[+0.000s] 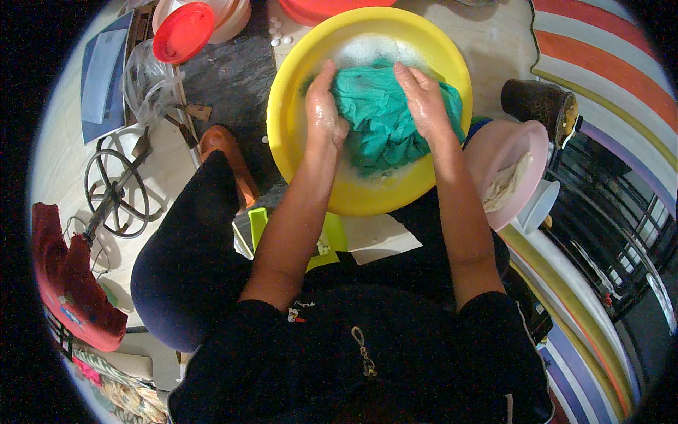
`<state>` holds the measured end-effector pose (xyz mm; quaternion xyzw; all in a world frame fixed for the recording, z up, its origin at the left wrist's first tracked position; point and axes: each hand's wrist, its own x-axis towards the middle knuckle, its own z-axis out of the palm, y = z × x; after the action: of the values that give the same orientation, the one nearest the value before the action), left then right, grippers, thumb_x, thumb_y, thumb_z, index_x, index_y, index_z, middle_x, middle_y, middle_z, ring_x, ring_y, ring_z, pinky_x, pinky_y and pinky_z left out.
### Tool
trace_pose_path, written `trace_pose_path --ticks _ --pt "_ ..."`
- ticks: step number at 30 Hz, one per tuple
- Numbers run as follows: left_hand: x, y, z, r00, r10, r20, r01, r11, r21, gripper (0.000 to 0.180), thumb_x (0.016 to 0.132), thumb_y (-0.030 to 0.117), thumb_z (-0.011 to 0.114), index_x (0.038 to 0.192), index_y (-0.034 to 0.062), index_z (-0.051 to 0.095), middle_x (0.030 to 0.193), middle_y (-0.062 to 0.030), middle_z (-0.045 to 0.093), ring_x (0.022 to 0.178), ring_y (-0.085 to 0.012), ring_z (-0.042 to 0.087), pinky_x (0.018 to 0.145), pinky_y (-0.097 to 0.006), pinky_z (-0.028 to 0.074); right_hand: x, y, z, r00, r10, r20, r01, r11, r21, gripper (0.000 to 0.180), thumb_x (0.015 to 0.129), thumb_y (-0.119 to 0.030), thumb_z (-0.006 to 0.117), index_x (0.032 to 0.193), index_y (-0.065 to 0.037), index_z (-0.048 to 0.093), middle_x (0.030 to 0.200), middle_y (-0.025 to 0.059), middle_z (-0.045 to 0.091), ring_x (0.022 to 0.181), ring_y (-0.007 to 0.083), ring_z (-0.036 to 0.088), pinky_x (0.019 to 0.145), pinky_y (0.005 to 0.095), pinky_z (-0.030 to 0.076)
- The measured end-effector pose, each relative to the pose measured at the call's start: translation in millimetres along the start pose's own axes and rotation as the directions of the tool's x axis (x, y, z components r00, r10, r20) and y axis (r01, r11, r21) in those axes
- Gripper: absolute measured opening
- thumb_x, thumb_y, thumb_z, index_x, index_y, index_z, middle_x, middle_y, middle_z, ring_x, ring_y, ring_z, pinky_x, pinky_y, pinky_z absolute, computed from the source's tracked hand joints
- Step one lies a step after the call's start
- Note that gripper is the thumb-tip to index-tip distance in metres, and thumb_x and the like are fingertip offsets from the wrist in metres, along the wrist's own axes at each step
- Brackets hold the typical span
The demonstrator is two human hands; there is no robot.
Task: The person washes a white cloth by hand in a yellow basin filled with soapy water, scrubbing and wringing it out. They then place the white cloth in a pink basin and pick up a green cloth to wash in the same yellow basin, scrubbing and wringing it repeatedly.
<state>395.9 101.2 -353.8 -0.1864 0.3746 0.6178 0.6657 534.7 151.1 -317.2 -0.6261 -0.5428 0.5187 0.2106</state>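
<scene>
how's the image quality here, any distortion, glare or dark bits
Head view: strong fisheye, the striped mat's edges bow near the black rim; wet sheen on the left hand and right hand over the teal cloth in the round yellow plastic basin; dark clothing below loses detail.

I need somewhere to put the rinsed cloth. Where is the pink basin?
The pink basin sits at the person's right, touching the yellow basin, below the dark pot.

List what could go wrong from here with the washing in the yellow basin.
1. Both hands, left hand and right hand, press the teal cloth in suds; soapy water may slop over the yellow basin rim.
2. The pink basin sits close beside it; splashes could reach the pale cloth inside.
</scene>
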Motion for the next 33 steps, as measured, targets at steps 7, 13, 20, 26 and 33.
trace_pose_path --ticks 7,13,20,26,33 --pt "12.0 -18.6 -22.0 0.841 0.535 -0.079 -0.208 0.454 0.866 0.033 0.083 0.024 0.052 0.095 -0.0067 0.056 0.093 -0.0218 0.059 0.088 -0.0328 0.056 0.082 -0.038 0.04 -11.0 15.1 49.2 0.965 -0.26 0.039 0.17 0.503 -0.847 0.024 0.081 -0.032 0.057 0.083 -0.008 0.055 0.067 0.0163 0.06 0.063 0.0348 0.059 0.053 0.0435 0.045" --pt "28.4 -31.4 -32.6 0.822 0.54 -0.18 -0.107 0.457 0.883 0.034 0.081 0.022 0.054 0.091 -0.0102 0.056 0.093 -0.0244 0.057 0.089 -0.0319 0.056 0.08 -0.037 0.041 24.9 35.3 52.4 0.968 -0.248 0.031 0.177 0.592 -0.786 0.024 0.083 -0.027 0.055 0.087 -0.004 0.056 0.069 0.015 0.059 0.066 0.0246 0.059 0.059 0.0382 0.046" --pt "7.9 -5.4 -0.3 0.952 0.243 -0.183 -0.057 0.735 0.676 0.039 0.086 0.033 0.05 0.081 -0.0052 0.057 0.076 -0.0135 0.058 0.07 -0.021 0.052 0.064 -0.036 0.042 -39.1 -24.9 26.1 0.97 -0.205 0.128 0.224 0.961 -0.16 0.019 0.084 -0.019 0.057 0.078 -0.001 0.056 0.072 0.0027 0.056 0.069 0.0082 0.051 0.062 0.0269 0.042" --pt "-8.7 -34.7 18.0 0.994 0.103 -0.029 -0.073 0.845 0.529 0.04 0.09 0.034 0.045 0.086 -0.0029 0.06 0.081 -0.0085 0.059 0.073 -0.0142 0.048 0.064 -0.033 0.042 -3.2 2.2 37.6 0.925 -0.277 -0.259 0.144 0.888 -0.436 0.036 0.082 -0.023 0.056 0.057 0.0 0.046 0.051 0.017 0.041 0.045 0.0158 0.038 0.045 0.0357 0.035" --pt "6.2 -31.0 -15.5 0.998 -0.062 -0.008 0.06 0.906 0.419 0.037 0.09 0.034 0.046 0.072 0.003 0.057 0.071 -0.0033 0.054 0.062 -0.0116 0.041 0.055 -0.029 0.038 -35.8 -2.1 58.4 0.95 -0.28 -0.136 0.181 0.853 -0.489 0.035 0.083 -0.032 0.052 0.062 -0.004 0.05 0.061 0.0203 0.053 0.057 0.0382 0.052 0.049 0.0429 0.039"
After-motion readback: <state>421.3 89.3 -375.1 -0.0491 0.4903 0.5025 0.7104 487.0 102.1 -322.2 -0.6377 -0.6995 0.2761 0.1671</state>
